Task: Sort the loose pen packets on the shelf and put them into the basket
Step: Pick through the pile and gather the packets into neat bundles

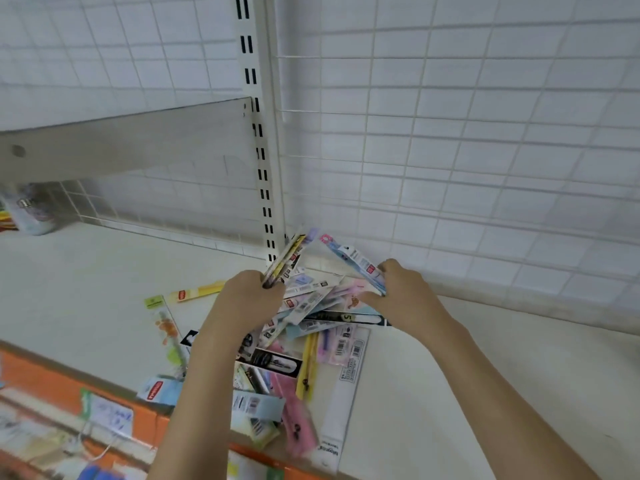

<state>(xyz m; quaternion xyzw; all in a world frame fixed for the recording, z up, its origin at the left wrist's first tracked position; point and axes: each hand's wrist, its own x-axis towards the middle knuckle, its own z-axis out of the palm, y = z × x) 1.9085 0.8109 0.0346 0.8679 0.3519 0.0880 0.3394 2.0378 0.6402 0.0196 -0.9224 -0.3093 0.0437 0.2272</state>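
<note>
Several loose pen packets [294, 368] lie in a jumbled pile on the white shelf [86, 289], reaching to its front edge. My left hand [242, 299] grips a small bundle of packets [285, 259], held tilted up toward the upright post. My right hand [405, 289] pinches one clear packet with a pink top and blue pen [353, 259], lifted above the pile. No basket is in view.
A slotted white upright [265, 174] stands behind the pile, with wire-grid back panels on both sides. An upper shelf bracket [121, 143] juts out on the left. A printed container [31, 213] stands far left. The shelf's front strip is orange [52, 382].
</note>
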